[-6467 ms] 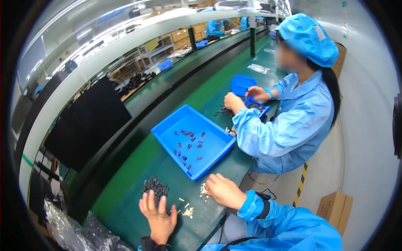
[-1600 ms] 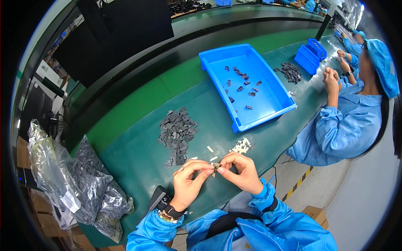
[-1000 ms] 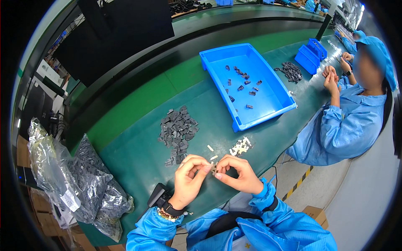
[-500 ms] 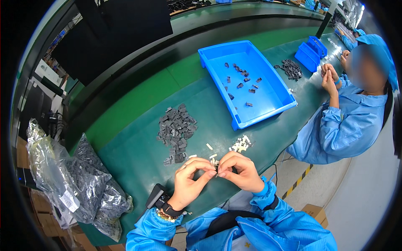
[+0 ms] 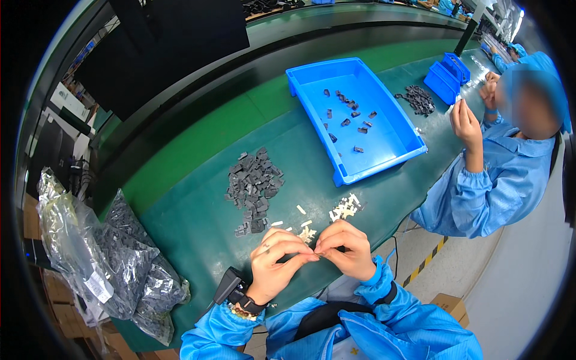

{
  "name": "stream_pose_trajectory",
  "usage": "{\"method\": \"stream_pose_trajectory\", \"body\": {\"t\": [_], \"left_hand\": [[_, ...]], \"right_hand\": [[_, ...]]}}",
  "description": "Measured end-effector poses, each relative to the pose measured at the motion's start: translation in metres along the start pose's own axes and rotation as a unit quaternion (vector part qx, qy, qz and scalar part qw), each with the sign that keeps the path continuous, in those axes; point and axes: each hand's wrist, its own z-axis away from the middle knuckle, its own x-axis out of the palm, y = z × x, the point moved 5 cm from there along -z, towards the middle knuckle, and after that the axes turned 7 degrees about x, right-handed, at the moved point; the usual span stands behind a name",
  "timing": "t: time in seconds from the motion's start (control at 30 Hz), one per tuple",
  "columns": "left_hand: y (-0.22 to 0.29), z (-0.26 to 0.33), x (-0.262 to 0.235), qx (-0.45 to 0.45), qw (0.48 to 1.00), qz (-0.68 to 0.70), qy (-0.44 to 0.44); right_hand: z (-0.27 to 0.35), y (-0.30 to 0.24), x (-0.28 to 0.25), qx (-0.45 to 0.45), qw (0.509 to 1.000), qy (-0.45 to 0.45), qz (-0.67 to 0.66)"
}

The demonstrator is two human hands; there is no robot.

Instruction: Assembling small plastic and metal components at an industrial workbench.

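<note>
Since half a second ago, little change: left hand [image 5: 277,264] and right hand [image 5: 348,255] stay pressed fingertip to fingertip above the tabletop [image 5: 198,228] edge, both grips pinched on a small part [image 5: 316,254], mostly hidden, near the pale pieces [image 5: 344,209]; fitting apparently continues.

Colour key. Bench [image 5: 198,222]: dark green mat, with a brighter green strip along its far edge. Tray [image 5: 393,141]: bright blue, holding scattered dark grey pieces. Heap of small parts [image 5: 253,187]: dark grey to black. Loose small pieces [image 5: 344,208] near the bench's front edge: cream-white. Bags [image 5: 114,264] at the left end: clear plastic over dark grey contents. Sleeves [image 5: 384,312] of the wearer: light blue. Co-worker's coat [image 5: 492,186] and cap [image 5: 543,66]: the same light blue. Small bins [image 5: 445,75] at the far right: blue.
</note>
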Motion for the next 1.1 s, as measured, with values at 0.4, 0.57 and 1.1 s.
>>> {"method": "stream_pose_trajectory", "body": {"t": [0.4,0.57,1.1], "left_hand": [[0.0054,0.0001,0.0002,0.026,1.0,-0.002,-0.003],[0.0044,0.0009,0.0011,0.027,1.0,-0.01,-0.012],[0.0005,0.0015,0.0029,0.009,0.998,0.011,-0.063]], "right_hand": [[0.0059,-0.0093,-0.0002,-0.115,0.988,0.049,0.085],[0.0057,-0.0095,0.0,-0.118,0.989,0.043,0.082],[0.0077,-0.0079,0.0032,-0.096,0.993,0.032,0.065]]}}
